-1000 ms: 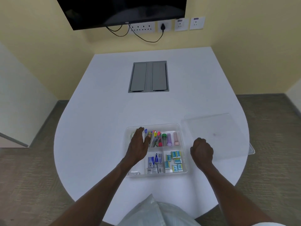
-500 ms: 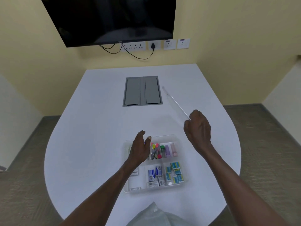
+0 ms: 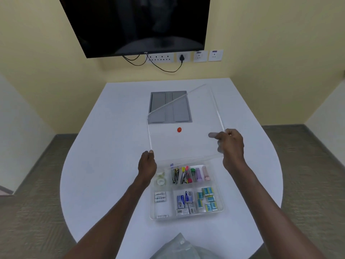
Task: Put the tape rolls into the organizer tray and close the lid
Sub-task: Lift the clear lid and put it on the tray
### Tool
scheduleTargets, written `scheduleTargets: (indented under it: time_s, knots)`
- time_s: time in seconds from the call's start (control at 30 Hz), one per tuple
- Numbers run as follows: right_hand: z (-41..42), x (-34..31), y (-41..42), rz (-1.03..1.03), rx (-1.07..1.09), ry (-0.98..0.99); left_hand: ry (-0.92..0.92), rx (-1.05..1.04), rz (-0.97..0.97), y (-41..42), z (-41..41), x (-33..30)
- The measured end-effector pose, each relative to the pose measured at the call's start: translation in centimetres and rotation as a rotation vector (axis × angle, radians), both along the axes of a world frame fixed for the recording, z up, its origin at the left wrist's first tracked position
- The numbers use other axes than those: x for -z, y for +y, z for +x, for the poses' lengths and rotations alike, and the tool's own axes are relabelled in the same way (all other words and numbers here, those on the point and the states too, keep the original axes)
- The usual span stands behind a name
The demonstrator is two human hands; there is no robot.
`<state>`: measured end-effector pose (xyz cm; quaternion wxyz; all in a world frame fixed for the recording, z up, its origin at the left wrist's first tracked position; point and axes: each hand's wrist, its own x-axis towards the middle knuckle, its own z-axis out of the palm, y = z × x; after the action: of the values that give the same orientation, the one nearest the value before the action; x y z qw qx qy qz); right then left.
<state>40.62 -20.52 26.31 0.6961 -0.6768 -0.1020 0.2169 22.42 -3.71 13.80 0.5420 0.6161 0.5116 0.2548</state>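
A clear organizer tray point(image 3: 221, 210) sits on the white table near me. Two clear tape rolls point(image 3: 161, 178) lie in its far left compartment, beside markers and small boxes in the other sections. Both hands hold the transparent lid point(image 3: 184, 144), which has a small red dot at its centre, lifted above the table just beyond the tray and tilted. My left hand point(image 3: 147, 163) grips its near left corner. My right hand point(image 3: 230, 143) grips its right edge, with fingers seen through the plastic.
The round white table point(image 3: 104, 165) has a grey cable hatch point(image 3: 169, 107) behind the lid. A black screen point(image 3: 138, 25) and wall sockets point(image 3: 184, 57) hang on the yellow wall. A crumpled clear bag point(image 3: 179, 247) lies at the near edge.
My right hand has lifted the lid from the table at the right and swung it over to the middle. My left hand left the tray and took the lid's left corner.
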Motion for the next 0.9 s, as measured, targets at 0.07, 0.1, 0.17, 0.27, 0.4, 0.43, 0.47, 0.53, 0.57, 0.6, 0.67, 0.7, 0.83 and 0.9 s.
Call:
scheduleTargets:
  time_s: [0.07,0.1,0.17,0.27,0.4,0.43,0.47,0.53,0.57,0.6,0.67,0.7,0.83,0.9]
  knots:
    - [-0.1,1.4,-0.3,-0.011,0.005,0.062,-0.121,-0.054,-0.112,0.1,-0.8,0.5]
    - [-0.2,2.1,-0.5,-0.041,0.010,0.069,-0.161,-0.088,-0.149,0.0,-1.2,0.6]
    - [-0.1,4.4,-0.9,-0.090,0.005,0.094,-0.190,-0.137,-0.177,-0.3,-2.1,1.0]
    - [0.1,8.0,-1.9,-0.275,-0.015,0.020,-0.194,-0.161,-0.208,-1.3,-3.5,2.1]
    - [0.3,12.7,-4.4,-0.606,-0.096,-0.198,0.009,-0.120,-0.146,-2.4,-5.5,5.2]
    - [0.4,13.8,-5.0,-0.667,-0.123,-0.235,0.085,-0.094,-0.117,-2.7,-5.9,5.8]
    - [0.5,14.9,-5.6,-0.722,-0.147,-0.253,0.142,-0.068,-0.097,-3.1,-6.3,6.4]
    - [0.5,16.5,-6.4,-0.798,-0.183,-0.242,0.217,-0.040,-0.070,-3.8,-6.7,7.2]
    - [0.4,17.1,-6.7,-0.822,-0.196,-0.234,0.242,-0.034,-0.055,-4.2,-6.9,7.4]
    - [0.3,17.6,-7.0,-0.842,-0.206,-0.225,0.263,-0.031,-0.043,-4.5,-7.0,7.6]
    - [0.1,18.5,-7.3,-0.873,-0.220,-0.216,0.314,-0.022,-0.013,-5.1,-7.3,8.0]
    - [-0.1,18.8,-7.5,-0.884,-0.224,-0.218,0.340,-0.019,0.004,-5.4,-7.4,8.1]
    - [-0.5,19.7,-7.7,-0.909,-0.248,-0.231,0.423,-0.011,0.024,-6.2,-7.8,9.0]
    - [-0.7,20.0,-7.8,-0.905,-0.252,-0.244,0.438,-0.013,0.027,-6.6,-8.0,9.3]
